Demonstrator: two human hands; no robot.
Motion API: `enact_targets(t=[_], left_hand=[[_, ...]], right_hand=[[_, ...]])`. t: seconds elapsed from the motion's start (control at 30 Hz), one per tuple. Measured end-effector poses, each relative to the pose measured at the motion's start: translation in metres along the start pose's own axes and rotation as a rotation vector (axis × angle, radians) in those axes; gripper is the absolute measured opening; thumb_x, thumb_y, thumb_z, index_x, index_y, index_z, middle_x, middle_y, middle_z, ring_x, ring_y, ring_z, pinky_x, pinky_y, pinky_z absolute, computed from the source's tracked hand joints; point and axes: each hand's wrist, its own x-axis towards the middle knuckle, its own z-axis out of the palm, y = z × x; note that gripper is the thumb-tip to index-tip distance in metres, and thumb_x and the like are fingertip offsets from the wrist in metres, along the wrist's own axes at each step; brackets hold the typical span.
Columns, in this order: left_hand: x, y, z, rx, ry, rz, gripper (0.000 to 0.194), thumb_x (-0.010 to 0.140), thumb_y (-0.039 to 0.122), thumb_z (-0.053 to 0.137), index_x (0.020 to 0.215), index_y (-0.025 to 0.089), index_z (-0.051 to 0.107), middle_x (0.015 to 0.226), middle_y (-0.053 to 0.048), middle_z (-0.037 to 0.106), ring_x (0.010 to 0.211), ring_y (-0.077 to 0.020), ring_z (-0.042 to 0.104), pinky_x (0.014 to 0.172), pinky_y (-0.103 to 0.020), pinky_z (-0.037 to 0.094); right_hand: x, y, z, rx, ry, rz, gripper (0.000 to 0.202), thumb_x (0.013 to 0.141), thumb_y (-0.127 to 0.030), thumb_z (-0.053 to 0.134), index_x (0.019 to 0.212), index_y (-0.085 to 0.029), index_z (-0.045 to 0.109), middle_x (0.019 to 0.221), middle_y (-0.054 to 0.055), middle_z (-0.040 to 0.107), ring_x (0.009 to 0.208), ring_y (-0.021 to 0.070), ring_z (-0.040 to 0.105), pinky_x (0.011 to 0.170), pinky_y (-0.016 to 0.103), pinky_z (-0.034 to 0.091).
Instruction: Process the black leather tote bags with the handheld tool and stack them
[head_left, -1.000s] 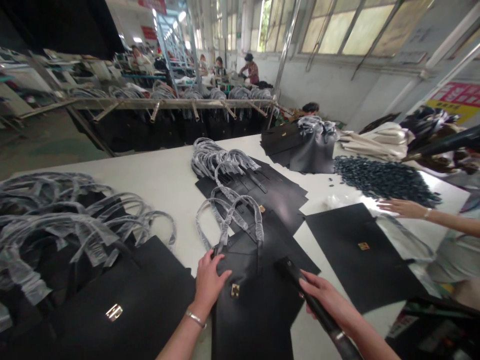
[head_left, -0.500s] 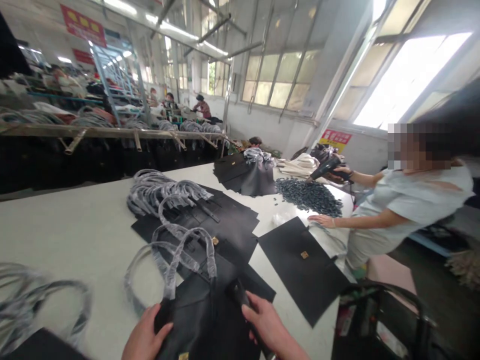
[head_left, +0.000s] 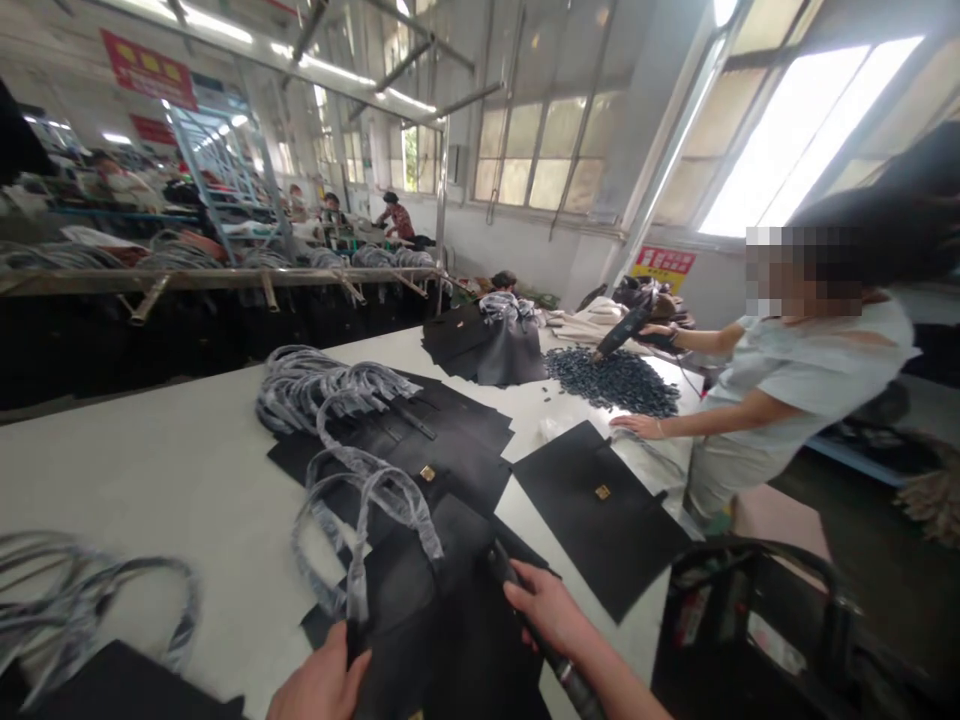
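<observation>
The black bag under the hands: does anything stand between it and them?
Only the dark tool in the right hand, angled over the right side of the black bag; contact is unclear. Nothing visible separates the bag's left edge from the left hand.

A black bag (head_left: 450, 635) lay flat, its plastic-wrapped handle (head_left: 358, 595) arched, a long black tool (head_left: 574, 684) slanted at its right side.
</observation>
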Motion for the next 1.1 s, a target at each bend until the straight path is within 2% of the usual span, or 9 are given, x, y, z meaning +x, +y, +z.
enact_targets(t=[0.07, 0.13, 0.2, 0.27, 0.33, 0.43, 0.67, 0.97, 1.1], left_hand=[[-0.014, 0.018, -0.003, 0.139, 0.162, 0.040, 0.042, 0.090, 0.032, 0.035, 0.115, 0.006, 0.057, 0.106, -0.021, 0.066, 0.106, -0.0367, 0.061, 0.092, -0.055, 0.044], [-0.031, 0.040, 0.004, 0.192, 0.298, 0.229, 0.045, 0.088, 0.026, 0.040, 0.128, 0.008, 0.051, 0.135, -0.021, 0.051, 0.130, -0.0355, 0.042, 0.106, -0.058, 0.030], [-0.049, 0.060, 0.020, 0.173, 0.246, 0.475, 0.054, 0.085, 0.023, 0.048, 0.138, 0.018, 0.043, 0.149, -0.012, 0.037, 0.138, -0.0309, 0.031, 0.110, -0.055, 0.027], [-0.063, 0.074, 0.039, 0.150, 0.179, 0.573, 0.062, 0.083, 0.023, 0.053, 0.142, 0.026, 0.038, 0.152, -0.007, 0.031, 0.139, -0.0310, 0.029, 0.109, -0.056, 0.031], [-0.072, 0.081, 0.054, 0.142, 0.163, 0.570, 0.065, 0.083, 0.025, 0.055, 0.144, 0.029, 0.035, 0.154, -0.006, 0.029, 0.139, -0.0327, 0.028, 0.107, -0.059, 0.031], [-0.077, 0.082, 0.061, 0.129, 0.157, 0.556, 0.065, 0.085, 0.027, 0.055, 0.146, 0.029, 0.032, 0.154, -0.006, 0.027, 0.140, -0.0334, 0.025, 0.108, -0.061, 0.029], [-0.074, 0.082, 0.059, 0.090, 0.102, 0.522, 0.061, 0.088, 0.030, 0.052, 0.145, 0.027, 0.033, 0.156, -0.006, 0.023, 0.141, -0.0328, 0.021, 0.110, -0.060, 0.025], [-0.074, 0.082, 0.059, 0.057, 0.082, 0.496, 0.055, 0.091, 0.036, 0.047, 0.145, 0.029, 0.035, 0.156, -0.003, 0.023, 0.142, -0.0301, 0.019, 0.113, -0.058, 0.020], [-0.075, 0.082, 0.060, 0.065, 0.093, 0.509, 0.057, 0.090, 0.031, 0.049, 0.145, 0.028, 0.035, 0.156, -0.004, 0.023, 0.143, -0.0299, 0.018, 0.113, -0.057, 0.021]], right_hand=[[-0.001, 0.002, 0.000, 0.008, 0.005, 0.010, 0.047, 0.081, -0.033, 0.057, 0.126, -0.020, 0.057, 0.066, -0.004, 0.059, 0.036, 0.0072, 0.051, 0.033, 0.018, 0.038], [-0.002, 0.003, 0.000, 0.019, 0.004, 0.024, 0.050, 0.081, -0.033, 0.058, 0.129, -0.021, 0.055, 0.067, -0.004, 0.059, 0.037, 0.0072, 0.051, 0.034, 0.018, 0.038], [-0.002, 0.002, 0.000, 0.028, 0.004, 0.041, 0.051, 0.080, -0.034, 0.058, 0.129, -0.019, 0.055, 0.068, -0.004, 0.060, 0.038, 0.0074, 0.052, 0.035, 0.018, 0.039], [-0.003, 0.000, -0.001, 0.032, 0.031, 0.047, 0.054, 0.081, -0.036, 0.057, 0.131, -0.018, 0.053, 0.068, -0.003, 0.059, 0.040, 0.0083, 0.052, 0.036, 0.019, 0.039], [-0.008, -0.003, -0.002, 0.032, 0.071, 0.035, 0.058, 0.083, -0.038, 0.055, 0.137, -0.018, 0.047, 0.069, -0.003, 0.059, 0.042, 0.0091, 0.054, 0.037, 0.020, 0.040], [-0.019, -0.003, -0.004, 0.034, 0.066, 0.007, 0.059, 0.083, -0.039, 0.056, 0.138, -0.021, 0.046, 0.073, -0.003, 0.061, 0.047, 0.0093, 0.055, 0.042, 0.021, 0.044], [-0.040, 0.002, 0.003, 0.069, -0.281, 0.145, 0.060, 0.081, -0.043, 0.058, 0.134, -0.017, 0.049, 0.070, -0.003, 0.060, 0.038, 0.0083, 0.054, 0.036, 0.020, 0.042], [-0.032, -0.013, 0.005, 0.036, -0.342, 0.178, 0.063, 0.080, -0.044, 0.060, 0.135, -0.014, 0.049, 0.064, -0.004, 0.059, 0.037, 0.0070, 0.054, 0.036, 0.017, 0.042], [-0.030, -0.016, 0.008, 0.040, -0.312, 0.194, 0.063, 0.080, -0.045, 0.060, 0.135, -0.016, 0.050, 0.067, -0.003, 0.059, 0.036, 0.0076, 0.054, 0.034, 0.018, 0.042]])
